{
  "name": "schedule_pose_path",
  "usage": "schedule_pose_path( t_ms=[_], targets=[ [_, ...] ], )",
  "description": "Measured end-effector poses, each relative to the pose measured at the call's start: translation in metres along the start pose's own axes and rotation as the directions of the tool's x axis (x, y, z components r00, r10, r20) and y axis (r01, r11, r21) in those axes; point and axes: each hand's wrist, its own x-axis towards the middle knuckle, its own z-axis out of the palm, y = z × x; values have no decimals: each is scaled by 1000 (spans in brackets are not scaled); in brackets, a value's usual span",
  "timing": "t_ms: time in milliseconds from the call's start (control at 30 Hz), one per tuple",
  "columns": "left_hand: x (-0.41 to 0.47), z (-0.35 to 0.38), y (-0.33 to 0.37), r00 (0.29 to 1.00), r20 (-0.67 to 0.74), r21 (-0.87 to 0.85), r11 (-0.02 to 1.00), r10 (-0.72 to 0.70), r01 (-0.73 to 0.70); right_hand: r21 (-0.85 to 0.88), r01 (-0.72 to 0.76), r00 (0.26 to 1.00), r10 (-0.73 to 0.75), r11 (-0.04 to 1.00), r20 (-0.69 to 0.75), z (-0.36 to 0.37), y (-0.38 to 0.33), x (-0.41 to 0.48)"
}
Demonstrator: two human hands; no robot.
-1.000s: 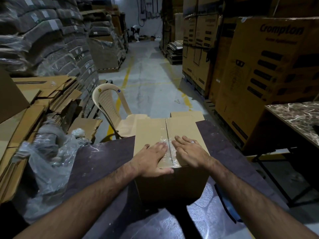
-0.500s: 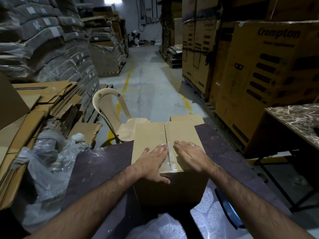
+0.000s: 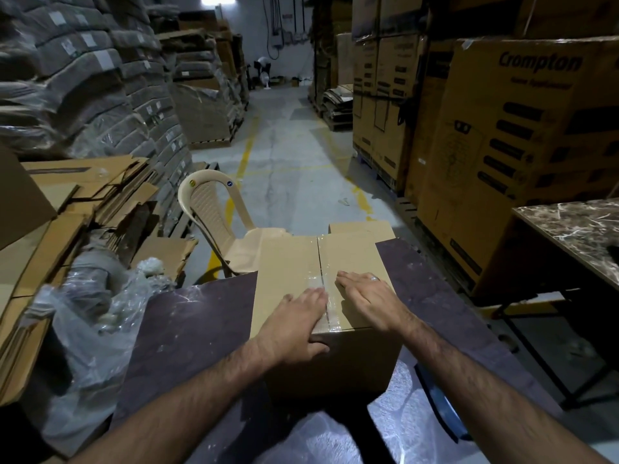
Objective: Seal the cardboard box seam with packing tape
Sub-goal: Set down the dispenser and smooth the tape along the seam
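A closed brown cardboard box (image 3: pixel 284 262) stands on a dark purple table (image 3: pixel 187 323). Clear packing tape (image 3: pixel 330 306) runs along its centre seam and over the near edge. My left hand (image 3: pixel 294 319) lies flat on the top left of the seam, its thumb hooked over the near edge. My right hand (image 3: pixel 365 299), wearing a ring, rests flat on the top just right of the seam. Both hands press the flaps beside the tape with straight fingers. No tape roll shows.
A beige plastic chair (image 3: pixel 214 216) stands just beyond the table. Flattened cartons (image 3: pixel 77 195) and crumpled plastic wrap (image 3: pixel 87 313) lie at the left. Tall printed cartons (image 3: pixel 522 139) and a marble-topped table (image 3: pixel 576 229) are at the right. A blue curved object (image 3: pixel 438 403) sits near my right forearm.
Both hands have slid a little toward the far end of the box along the seam. The left thumb now hooks over the near edge.
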Motion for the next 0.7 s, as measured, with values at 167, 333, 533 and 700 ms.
schedule_pose_path(
  t_ms=[167, 333, 533, 700],
  targets=[
    [1, 4, 6, 1000, -7, -15, 1000, -19, 19, -13, 18, 1000, -18, 1000, -5, -1, 2, -2],
    [1, -5, -2, 996, 16, 31, 996, 89, -89, -30, 24, 1000, -24, 999, -15, -1, 0, 0],
    [0, 3, -5, 998, 38, 68, 996, -55, 52, -37, 87, 994, -89, 996, -70, -6, -5, -7],
    [-16, 9, -8, 994, -93, 16, 998, -61, 63, -176, 256, 958, -274, 950, -84, 1, -14, -26]
  ],
)
